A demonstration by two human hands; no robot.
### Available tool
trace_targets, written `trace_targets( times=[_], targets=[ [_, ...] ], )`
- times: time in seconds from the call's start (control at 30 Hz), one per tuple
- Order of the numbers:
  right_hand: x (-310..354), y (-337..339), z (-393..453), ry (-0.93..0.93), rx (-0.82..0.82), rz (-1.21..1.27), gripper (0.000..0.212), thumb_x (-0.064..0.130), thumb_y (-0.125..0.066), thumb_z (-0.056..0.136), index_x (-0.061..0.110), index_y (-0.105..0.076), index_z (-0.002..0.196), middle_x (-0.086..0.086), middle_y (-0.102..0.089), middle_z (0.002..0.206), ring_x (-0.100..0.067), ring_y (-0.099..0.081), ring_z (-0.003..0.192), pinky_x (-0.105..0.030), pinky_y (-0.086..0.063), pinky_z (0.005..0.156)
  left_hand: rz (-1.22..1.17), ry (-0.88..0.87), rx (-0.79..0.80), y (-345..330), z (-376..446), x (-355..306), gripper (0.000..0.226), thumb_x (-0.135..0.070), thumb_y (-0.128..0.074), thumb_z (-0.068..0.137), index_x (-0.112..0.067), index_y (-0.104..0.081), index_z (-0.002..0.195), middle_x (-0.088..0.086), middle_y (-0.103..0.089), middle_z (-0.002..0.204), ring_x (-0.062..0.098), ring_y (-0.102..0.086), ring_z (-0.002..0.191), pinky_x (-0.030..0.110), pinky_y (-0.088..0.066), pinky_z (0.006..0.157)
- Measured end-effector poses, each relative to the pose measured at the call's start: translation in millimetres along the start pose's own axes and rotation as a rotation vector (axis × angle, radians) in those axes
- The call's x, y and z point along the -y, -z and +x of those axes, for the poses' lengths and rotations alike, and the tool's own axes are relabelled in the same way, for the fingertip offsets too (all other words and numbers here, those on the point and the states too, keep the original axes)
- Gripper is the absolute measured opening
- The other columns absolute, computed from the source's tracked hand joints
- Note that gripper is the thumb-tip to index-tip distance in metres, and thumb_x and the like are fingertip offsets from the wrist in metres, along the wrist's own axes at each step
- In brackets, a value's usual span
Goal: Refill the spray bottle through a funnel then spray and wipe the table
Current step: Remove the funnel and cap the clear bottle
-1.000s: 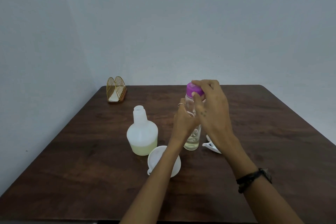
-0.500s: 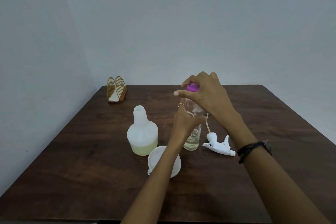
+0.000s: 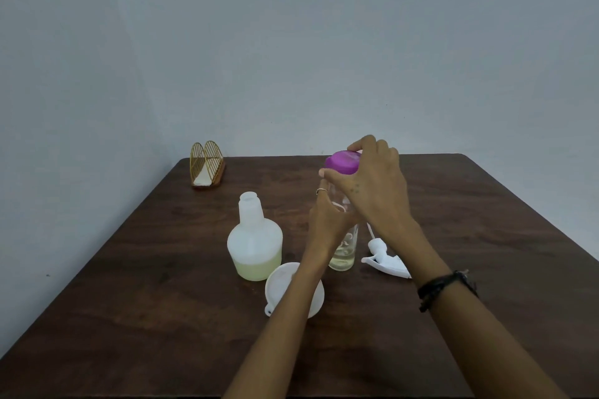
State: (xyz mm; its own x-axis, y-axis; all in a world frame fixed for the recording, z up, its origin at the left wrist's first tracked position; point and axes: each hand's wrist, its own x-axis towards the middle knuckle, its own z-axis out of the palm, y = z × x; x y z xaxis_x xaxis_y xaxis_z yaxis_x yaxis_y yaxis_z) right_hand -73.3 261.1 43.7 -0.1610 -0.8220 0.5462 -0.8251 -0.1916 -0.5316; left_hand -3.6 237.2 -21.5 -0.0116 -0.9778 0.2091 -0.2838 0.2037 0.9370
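Note:
A clear bottle [image 3: 344, 253] with a little pale liquid stands upright mid-table. My left hand [image 3: 330, 223] grips its middle. My right hand [image 3: 372, 191] holds the purple cap [image 3: 343, 162] from above, thumb and fingers curled round its rim; the cap looks slightly tilted over the neck. To the left stands the white spray bottle [image 3: 255, 243], open-necked, with yellowish liquid in its lower part. A white funnel [image 3: 282, 285] lies on the table in front of it, partly under my left forearm. The white trigger sprayer head [image 3: 384, 261] lies to the right of the clear bottle.
The dark wooden table [image 3: 162, 317] meets a pale wall at the back and left. A gold wire napkin holder [image 3: 207, 163] with a white napkin stands at the far left corner.
My right hand has turned on the purple cap, and the cap now shows more fully and tilted. The left hand keeps its grip on the clear bottle.

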Motion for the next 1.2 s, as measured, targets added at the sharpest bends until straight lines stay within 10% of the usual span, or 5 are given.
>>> trace_targets(
  times=[0.17,0.3,0.57,0.87,1.2],
  targets=[
    [-14,-5,-23,-0.018,0.021,0.497,0.049,0.021,-0.064,0.088,0.018,-0.048,0.134,0.009,-0.051,0.122,-0.009,-0.046,0.117,-0.018,-0.040,0.091,-0.023,0.001,0.005,1,-2,1,0.053,-0.025,-0.065,0.082,-0.016,-0.041,0.129,0.003,-0.060,0.114,0.019,-0.061,0.101,0.028,-0.049,0.082],
    [-20,0,-23,-0.082,-0.062,0.684,0.036,0.014,-0.067,0.085,0.020,-0.059,0.119,0.004,-0.064,0.115,-0.008,-0.061,0.104,-0.033,-0.052,0.093,-0.062,0.007,0.022,2,-2,4,0.057,-0.017,-0.075,0.073,-0.019,-0.041,0.119,-0.004,-0.058,0.101,0.013,-0.061,0.090,0.016,-0.046,0.069],
    [-15,-13,-1,-0.074,0.061,0.697,0.069,0.020,-0.079,0.073,0.022,-0.041,0.131,0.002,-0.048,0.132,-0.011,-0.052,0.113,-0.015,-0.049,0.087,0.014,0.015,0.025,-1,2,7,0.066,-0.025,-0.074,0.075,-0.016,-0.040,0.131,0.000,-0.059,0.113,0.017,-0.060,0.101,0.027,-0.049,0.081],
    [-6,-32,-35,-0.011,-0.303,0.668,0.035,0.014,-0.062,0.089,0.028,-0.047,0.117,0.009,-0.051,0.117,-0.009,-0.053,0.110,-0.018,-0.047,0.089,0.140,-0.023,-0.023,-1,-2,7,0.050,-0.032,-0.051,0.092,-0.011,-0.037,0.135,0.008,-0.057,0.125,0.021,-0.058,0.108,0.020,-0.039,0.081],
    [-10,-19,-24,-0.049,-0.298,0.655,0.037,0.016,-0.075,0.077,0.023,-0.050,0.103,-0.003,-0.060,0.107,-0.012,-0.058,0.094,-0.010,-0.045,0.075,-0.024,-0.037,-0.102,-8,-7,4,0.063,-0.034,-0.069,0.077,-0.018,-0.037,0.129,-0.004,-0.057,0.108,0.018,-0.060,0.099,0.026,-0.045,0.078]
  ],
)
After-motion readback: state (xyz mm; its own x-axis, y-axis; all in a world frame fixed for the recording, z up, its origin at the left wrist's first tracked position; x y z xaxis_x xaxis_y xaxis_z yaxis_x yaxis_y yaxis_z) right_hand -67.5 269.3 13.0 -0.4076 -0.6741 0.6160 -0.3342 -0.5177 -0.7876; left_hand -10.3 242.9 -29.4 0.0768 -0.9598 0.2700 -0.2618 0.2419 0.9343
